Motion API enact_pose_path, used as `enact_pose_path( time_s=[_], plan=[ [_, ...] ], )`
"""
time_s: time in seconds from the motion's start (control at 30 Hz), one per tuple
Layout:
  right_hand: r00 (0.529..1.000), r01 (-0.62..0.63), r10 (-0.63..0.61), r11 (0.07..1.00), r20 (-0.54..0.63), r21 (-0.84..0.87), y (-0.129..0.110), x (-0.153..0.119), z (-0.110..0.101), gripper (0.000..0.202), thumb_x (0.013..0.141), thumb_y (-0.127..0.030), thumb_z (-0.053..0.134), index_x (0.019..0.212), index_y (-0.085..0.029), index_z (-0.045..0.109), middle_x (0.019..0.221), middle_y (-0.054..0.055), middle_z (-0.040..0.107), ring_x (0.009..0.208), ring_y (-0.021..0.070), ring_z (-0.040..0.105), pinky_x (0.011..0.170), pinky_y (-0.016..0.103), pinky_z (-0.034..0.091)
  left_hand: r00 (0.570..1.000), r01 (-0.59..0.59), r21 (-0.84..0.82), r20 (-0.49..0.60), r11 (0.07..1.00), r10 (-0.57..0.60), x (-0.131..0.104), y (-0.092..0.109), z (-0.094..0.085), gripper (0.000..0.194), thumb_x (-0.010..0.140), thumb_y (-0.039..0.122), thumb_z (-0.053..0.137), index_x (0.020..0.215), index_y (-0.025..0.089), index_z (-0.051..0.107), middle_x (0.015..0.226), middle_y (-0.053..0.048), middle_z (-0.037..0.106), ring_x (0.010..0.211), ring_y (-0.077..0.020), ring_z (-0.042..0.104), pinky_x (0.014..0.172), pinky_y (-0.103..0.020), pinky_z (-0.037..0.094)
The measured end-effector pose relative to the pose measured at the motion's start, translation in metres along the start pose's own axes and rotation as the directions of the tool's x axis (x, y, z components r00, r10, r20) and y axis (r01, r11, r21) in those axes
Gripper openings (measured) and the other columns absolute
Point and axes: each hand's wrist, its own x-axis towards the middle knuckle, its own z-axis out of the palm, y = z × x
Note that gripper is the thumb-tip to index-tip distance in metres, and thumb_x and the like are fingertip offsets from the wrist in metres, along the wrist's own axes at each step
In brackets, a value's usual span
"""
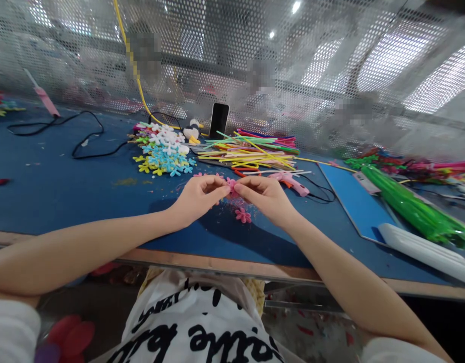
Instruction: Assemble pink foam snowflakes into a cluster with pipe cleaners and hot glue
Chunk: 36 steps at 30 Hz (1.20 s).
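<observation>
Between my two hands, over the blue table, is a small pink flower (232, 187). My left hand (202, 196) pinches its left side with thumb and fingertips. From the right, my right hand (263, 195) pinches the other side in the same way. Just below them a second pink flower (243, 216) lies on the table. More pink petals show behind my left fingers, partly hidden. A pink glue gun (291, 182) rests beyond my right hand. Behind my left hand is a pile of white, blue and yellow flowers (166, 150).
Colourful fuzzy stems (251, 151) lie behind the hands, near an upright phone (219, 120). At right are a blue board (353, 201), a green plastic-wrapped bundle (414, 204) and a white object (425, 252). A black cable (100, 132) crosses the left. Perforated metal (232, 55) stands behind.
</observation>
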Motion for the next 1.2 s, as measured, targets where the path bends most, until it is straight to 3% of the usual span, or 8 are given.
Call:
enact_pose_path(
  time_s=[0.13,0.47,0.63,0.83,0.97,1.1,1.2],
  plan=[
    [1.0,0.002,-0.002,1.0,0.009,-0.019,0.0,0.0,0.0,0.028,0.083,-0.045,0.072,0.086,-0.017,0.075,0.073,0.001,0.068,0.061,0.0121,0.055,0.058,0.027,0.043,0.999,-0.025,0.128,0.036,0.991,0.021,0.0,0.0,-0.002,0.026,0.086,0.04,0.063,0.081,0.015,0.071,0.074,-0.002,0.07,0.057,-0.011,0.056,0.055,-0.023,0.045],
    [0.998,-0.06,0.058,0.995,0.021,0.079,0.001,0.0,-0.005,0.034,0.087,-0.048,0.065,0.075,-0.016,0.066,0.065,-0.002,0.055,0.055,0.0087,0.041,0.051,0.024,0.03,0.999,-0.045,0.04,-0.02,0.998,0.046,-0.003,0.004,0.0,0.023,0.085,0.038,0.064,0.081,0.015,0.067,0.068,0.001,0.061,0.052,-0.0081,0.052,0.05,-0.02,0.042],
    [0.998,-0.022,0.024,0.999,0.06,-0.032,0.002,0.002,-0.007,0.028,0.082,-0.043,0.071,0.083,-0.015,0.071,0.074,0.001,0.063,0.063,0.0105,0.049,0.058,0.024,0.038,1.0,0.027,-0.009,0.008,1.0,-0.027,-0.002,0.005,0.001,0.028,0.082,0.041,0.068,0.089,0.014,0.068,0.074,-0.001,0.066,0.054,-0.0088,0.054,0.049,-0.02,0.043],
    [0.999,0.006,0.003,0.975,0.041,-0.221,0.005,0.004,-0.008,0.027,0.082,-0.041,0.07,0.084,-0.015,0.072,0.071,0.001,0.065,0.06,0.0111,0.049,0.057,0.025,0.037,0.999,0.033,0.112,0.018,0.993,-0.035,0.0,-0.001,-0.001,0.035,0.084,0.048,0.069,0.084,0.013,0.071,0.07,-0.003,0.068,0.058,-0.0111,0.057,0.056,-0.022,0.045],
    [0.999,-0.042,0.046,0.934,0.002,-0.353,0.006,0.004,-0.01,0.035,0.085,-0.049,0.067,0.079,-0.015,0.07,0.066,0.0,0.061,0.058,0.011,0.045,0.055,0.027,0.034,0.999,0.028,0.087,0.026,0.996,-0.03,0.0,0.0,-0.001,0.035,0.087,0.048,0.065,0.085,0.014,0.071,0.069,-0.001,0.067,0.054,-0.0092,0.053,0.053,-0.021,0.042],
    [0.996,-0.039,0.063,0.936,0.059,-0.35,0.004,0.005,-0.013,0.037,0.086,-0.051,0.064,0.075,-0.016,0.067,0.065,-0.001,0.056,0.059,0.0105,0.041,0.055,0.027,0.031,0.993,0.081,0.044,0.087,0.996,-0.084,0.001,0.001,-0.001,0.035,0.088,0.047,0.064,0.087,0.013,0.071,0.059,0.003,0.058,0.049,-0.0086,0.048,0.049,-0.021,0.038],
    [0.992,-0.044,0.079,0.951,0.103,-0.307,0.001,0.006,-0.014,0.036,0.086,-0.05,0.064,0.073,-0.016,0.066,0.062,-0.003,0.051,0.058,0.0099,0.038,0.053,0.026,0.028,0.989,0.072,0.075,0.127,0.995,-0.081,0.002,0.003,0.0,0.032,0.086,0.044,0.065,0.083,0.013,0.07,0.063,0.001,0.061,0.05,-0.0089,0.05,0.049,-0.021,0.039]
  ],
)
